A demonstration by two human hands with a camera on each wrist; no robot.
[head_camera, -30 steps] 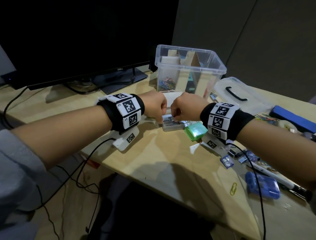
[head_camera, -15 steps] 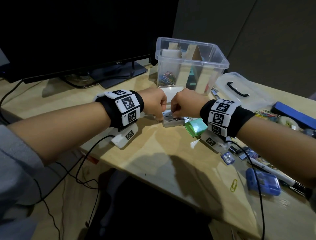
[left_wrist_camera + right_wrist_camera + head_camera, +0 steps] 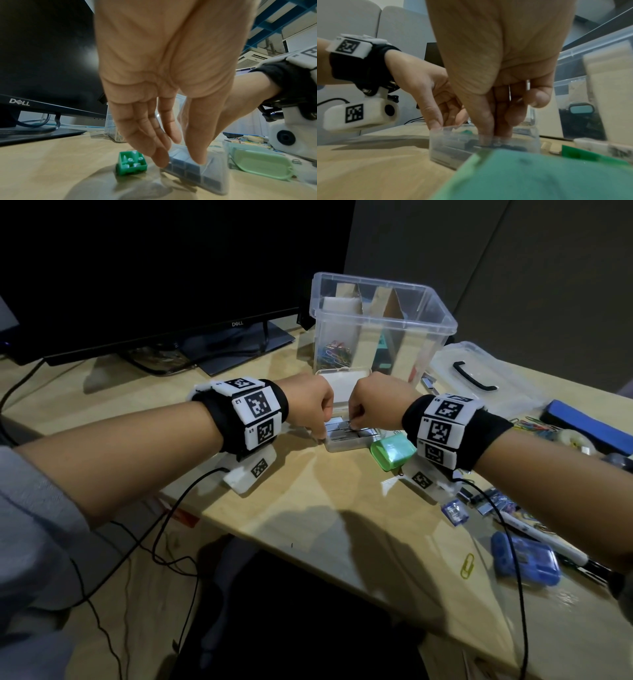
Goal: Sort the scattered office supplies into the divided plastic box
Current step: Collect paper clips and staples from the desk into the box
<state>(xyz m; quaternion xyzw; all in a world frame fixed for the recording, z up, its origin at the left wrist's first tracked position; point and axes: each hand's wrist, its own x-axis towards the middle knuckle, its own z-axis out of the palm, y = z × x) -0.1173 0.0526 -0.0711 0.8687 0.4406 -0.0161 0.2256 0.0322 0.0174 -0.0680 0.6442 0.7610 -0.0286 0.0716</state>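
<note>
A small clear staple case (image 3: 342,441) lies open on the desk in front of the tall divided plastic box (image 3: 442,320), its lid (image 3: 337,386) tipped back. Rows of silver staples fill it (image 3: 211,180). My left hand (image 3: 320,426) pinches the case's left rim between thumb and fingertips (image 3: 179,161), also seen from the right wrist (image 3: 436,125). My right hand (image 3: 354,426) reaches down into the case (image 3: 447,147) and pinches a thin strip of staples (image 3: 489,135). A small green plastic piece (image 3: 131,165) sits just left of the case.
A light green box (image 3: 394,451) lies against the case's right side. To the right are the big box's lid (image 3: 479,378), coloured paper clips (image 3: 534,428), a pen (image 3: 544,542), a blue case (image 3: 524,563) and a yellow clip (image 3: 467,565). A monitor (image 3: 171,268) stands back left.
Both hands have stayed at the staple case with hardly any movement. The right fingers keep working among the staples while the left keeps its hold on the rim.
</note>
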